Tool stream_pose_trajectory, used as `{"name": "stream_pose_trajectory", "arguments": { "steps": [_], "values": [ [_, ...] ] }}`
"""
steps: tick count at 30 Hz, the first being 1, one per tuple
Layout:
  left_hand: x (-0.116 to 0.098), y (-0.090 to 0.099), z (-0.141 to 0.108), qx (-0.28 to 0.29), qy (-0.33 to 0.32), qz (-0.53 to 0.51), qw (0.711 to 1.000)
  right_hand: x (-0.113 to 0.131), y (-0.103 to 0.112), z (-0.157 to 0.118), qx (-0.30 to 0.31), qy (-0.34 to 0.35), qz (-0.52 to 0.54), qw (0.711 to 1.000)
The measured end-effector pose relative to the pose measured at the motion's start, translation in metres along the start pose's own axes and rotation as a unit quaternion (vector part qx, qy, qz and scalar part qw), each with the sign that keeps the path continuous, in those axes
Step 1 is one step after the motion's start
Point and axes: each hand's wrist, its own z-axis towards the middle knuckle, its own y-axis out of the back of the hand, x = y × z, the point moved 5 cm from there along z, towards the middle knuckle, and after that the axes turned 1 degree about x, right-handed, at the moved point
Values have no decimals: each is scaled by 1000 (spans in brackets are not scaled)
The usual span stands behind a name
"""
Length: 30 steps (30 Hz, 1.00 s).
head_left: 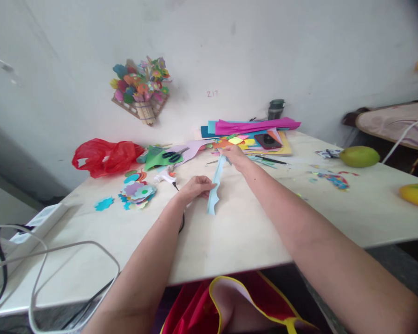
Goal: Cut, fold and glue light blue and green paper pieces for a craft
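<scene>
Head view: pale table [230, 250] is the largest item, its near edge passing beneath both forearms [299, 227]. Long coloured sheets [257, 126] lie stacked toward the back, no cutting visible on them. Red plastic bag [106, 155] sits by the far left edge; contents cannot be told. Flower-shaped cut-outs [135, 191] lie heaped on the left, apparently finished as shapes. Right hand [231, 153] pinches the far end of the pale blue strip [213, 199]; left hand [197, 188] grips its left edge about midway, thumb over it. Strip is at mid-table, near end toward the person. Its right edge is scalloped, so that shaping looks done; it is neither rolled nor attached to another piece. Judgement: this piece is part-way along. Open room lies right of the strip and between it and the near edge. Left side is tighter: white glue gun [165, 177] lies beyond the left hand, black-handled scissors [175, 157] farther back, and a thin black cord [182, 225] runs beside the left forearm, a possible snag
</scene>
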Motion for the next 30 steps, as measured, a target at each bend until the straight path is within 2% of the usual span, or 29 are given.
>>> {"name": "stream_pose_trajectory", "arguments": {
  "steps": [3,7,17,22,27,30],
  "values": [
    [-3,-2,1,4,-31,-35,999,3,-5,-1,14,17,-6,1000],
    [-6,3,2,-40,-62,-38,997,2,-13,-2,40,19,0,999],
    [-7,0,-3,-17,-20,8,1000,-2,-10,-3,27,3,-44,999],
    [-4,4,-5,-12,1,53,999,-4,3,1,-18,1,-81,997],
    [-1,3,-8,30,26,56,998,-7,10,4,-42,-2,-96,995],
    [-3,6,-8,3,20,46,999,-9,13,7,-60,-3,-70,996]
  ]
}}
